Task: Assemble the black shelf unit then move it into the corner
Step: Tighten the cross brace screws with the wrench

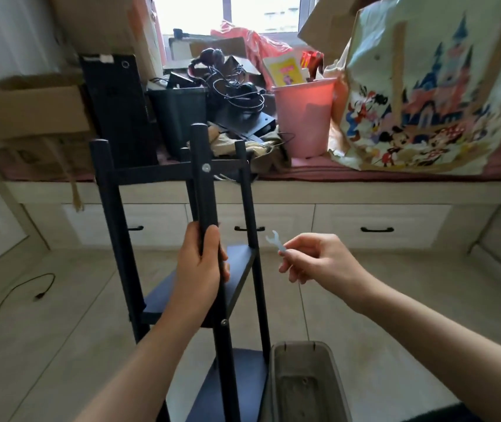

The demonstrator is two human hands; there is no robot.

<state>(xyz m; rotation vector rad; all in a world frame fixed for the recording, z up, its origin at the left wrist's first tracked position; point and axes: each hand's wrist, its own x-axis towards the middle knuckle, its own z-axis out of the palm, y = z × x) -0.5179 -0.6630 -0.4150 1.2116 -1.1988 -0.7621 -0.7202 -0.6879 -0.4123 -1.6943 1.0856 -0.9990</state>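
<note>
The black shelf unit (112,214) stands upright on the tiled floor in front of me, with black posts, a top crossbar and two dark shelves lower down. A silver bolt head (206,168) shows on the near post just below its top. My left hand (202,263) grips that near post at mid height, fingers wrapped round it. To the right of the unit, my right hand (313,257) pinches a small pale flat wrench (276,241) by its handle, its open jaw pointing up and left, apart from the frame.
A grey plastic bin (307,382) stands by my right side against the unit's lower shelf. Behind the unit runs a window bench with drawers (380,220), piled with cardboard boxes (29,108), a pink bucket (304,117), a cartoon-print bag (425,86) and cables. A black cable (23,293) lies on the floor at left.
</note>
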